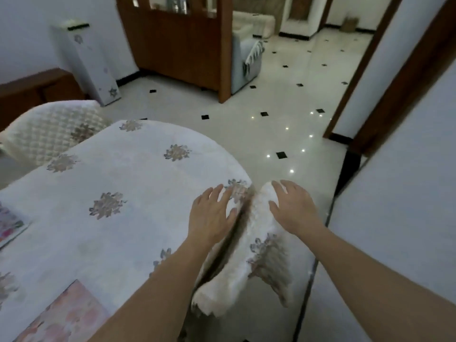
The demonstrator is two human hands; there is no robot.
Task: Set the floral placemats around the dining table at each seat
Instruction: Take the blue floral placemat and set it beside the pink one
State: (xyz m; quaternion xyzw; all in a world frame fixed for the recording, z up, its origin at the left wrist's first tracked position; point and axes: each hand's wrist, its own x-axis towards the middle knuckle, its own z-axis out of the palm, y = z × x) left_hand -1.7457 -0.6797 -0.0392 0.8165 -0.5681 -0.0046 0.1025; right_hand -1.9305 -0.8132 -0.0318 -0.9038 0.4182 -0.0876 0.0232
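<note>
A round dining table (118,169) wears a white cloth with grey flower motifs. One pink floral placemat (66,314) lies at the near edge, bottom left. Part of a second floral placemat (9,223) shows at the far left edge. My left hand (209,213) rests flat on the cloth near the table's right rim, fingers spread, holding nothing. My right hand (293,206) lies with spread fingers on a white fluffy chair-back cover (249,262) right beside the rim. Neither hand holds a placemat.
A chair with a quilted white cover (51,132) stands at the table's far left. A wooden room divider (177,40) and a tall white appliance (86,62) stand beyond. Glossy tiled floor (283,114) opens ahead; a white wall (407,193) runs close on the right.
</note>
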